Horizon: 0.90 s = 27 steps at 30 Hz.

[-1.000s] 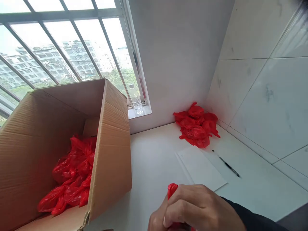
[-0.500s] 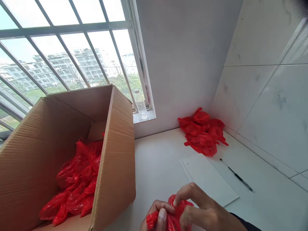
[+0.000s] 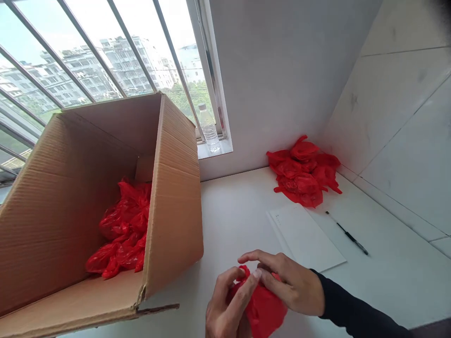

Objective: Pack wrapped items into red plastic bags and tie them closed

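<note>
A red plastic bag (image 3: 266, 307) is bunched up between my two hands at the bottom centre, over the white tabletop. My left hand (image 3: 229, 300) grips it from the left, thumb and index finger closed at its gathered top. From the right, my right hand (image 3: 292, 281) pinches the same top, its thumb and some fingers on the plastic and its index finger reaching out above. The two hands meet at the gathered top. What the bag contains, if anything, is hidden.
An open cardboard box (image 3: 176, 211) on the left holds several red plastic bags (image 3: 127, 225). More red bags (image 3: 303, 173) lie heaped in the corner. Paper sheets (image 3: 310, 239) and a pen (image 3: 347, 233) lie nearby. A clear bottle (image 3: 208, 129) stands on the windowsill.
The view has tilted down, so more of both hands and the bag shows. My hands have shifted on the bag and now come together at its gathered top.
</note>
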{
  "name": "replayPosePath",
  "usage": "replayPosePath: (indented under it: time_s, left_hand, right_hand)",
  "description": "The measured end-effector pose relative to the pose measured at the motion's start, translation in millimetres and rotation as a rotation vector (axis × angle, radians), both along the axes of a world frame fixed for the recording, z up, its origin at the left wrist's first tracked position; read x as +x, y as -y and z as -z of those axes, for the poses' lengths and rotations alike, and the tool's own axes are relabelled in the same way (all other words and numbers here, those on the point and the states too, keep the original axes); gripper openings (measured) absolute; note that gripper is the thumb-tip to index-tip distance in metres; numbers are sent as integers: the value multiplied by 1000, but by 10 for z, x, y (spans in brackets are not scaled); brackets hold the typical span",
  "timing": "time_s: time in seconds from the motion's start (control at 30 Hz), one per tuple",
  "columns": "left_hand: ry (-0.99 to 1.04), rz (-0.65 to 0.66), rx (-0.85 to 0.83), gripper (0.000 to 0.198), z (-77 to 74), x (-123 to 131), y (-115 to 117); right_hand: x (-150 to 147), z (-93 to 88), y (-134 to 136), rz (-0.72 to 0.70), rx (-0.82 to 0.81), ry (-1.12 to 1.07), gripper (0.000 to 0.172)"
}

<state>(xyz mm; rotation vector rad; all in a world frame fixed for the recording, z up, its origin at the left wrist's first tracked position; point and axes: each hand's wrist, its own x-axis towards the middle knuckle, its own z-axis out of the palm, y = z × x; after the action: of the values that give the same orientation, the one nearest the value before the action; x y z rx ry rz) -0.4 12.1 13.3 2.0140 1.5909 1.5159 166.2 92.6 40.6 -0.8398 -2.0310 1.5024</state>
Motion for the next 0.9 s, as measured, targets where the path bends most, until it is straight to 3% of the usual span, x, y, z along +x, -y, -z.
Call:
replayPosePath:
  time_s: [0.1, 0.23, 0.4, 0.5, 0.6, 0.7, 0.8, 0.9]
  left_hand:
    - [-78, 109, -9, 51, -31, 16, 29]
    - [-191, 181, -121, 60, -70, -13, 97]
    - [-97, -37, -199, 52, 199, -135, 406]
    - [56, -228, -396, 43, 404, -193, 648]
    - [136, -242, -524, 40, 495, -154, 753]
    - [-58, -99, -410, 51, 536, -56, 667]
    - [-358, 1, -352, 60, 686, 11, 505]
    - [-525, 15, -380, 65, 942, 29, 409]
  right_hand:
    - [40, 68, -39, -115, -31, -49, 27]
    - [104, 73, -32, 29, -16, -41, 22]
    - [414, 201, 18, 220, -3, 153, 23]
    - [644, 408, 81, 365, -65, 290, 32]
    - [680, 547, 237, 470, -118, 254, 39]
    - [495, 598, 478, 542, 13, 115, 44]
    - [255, 731, 704, 410, 299, 145, 50]
    - [115, 1026, 827, 262, 506, 321, 56]
